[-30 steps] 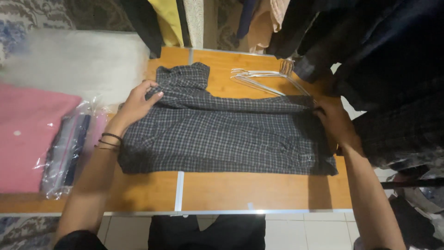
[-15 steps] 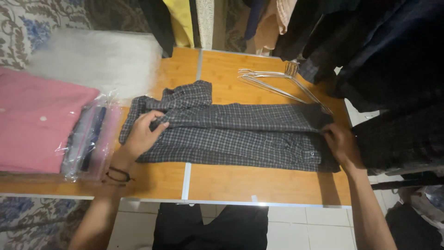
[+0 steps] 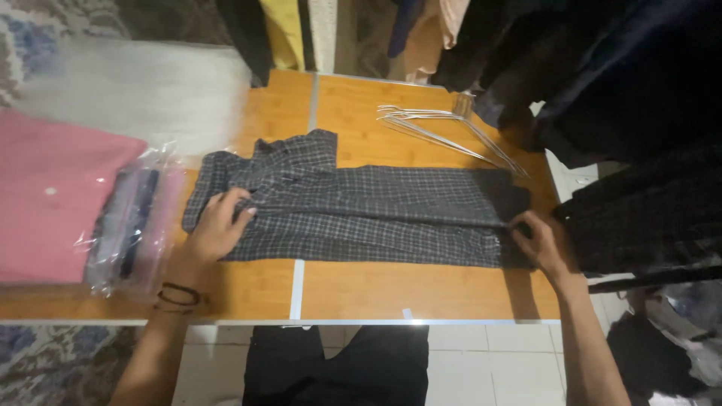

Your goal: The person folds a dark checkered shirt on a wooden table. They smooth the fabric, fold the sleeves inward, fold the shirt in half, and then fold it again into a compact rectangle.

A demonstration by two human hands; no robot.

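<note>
The dark checked shirt lies folded into a long band across the wooden table, collar end toward the bagged clothes and pink stack at the left, so each hand pins one end to keep the fold flat. The left hand rests palm-down on the collar end, fingers spread and pressing, wrist bent, forearm coming up from the near edge. The right hand pinches the shirt's far-right edge; wire hangers lie well behind.
</note>
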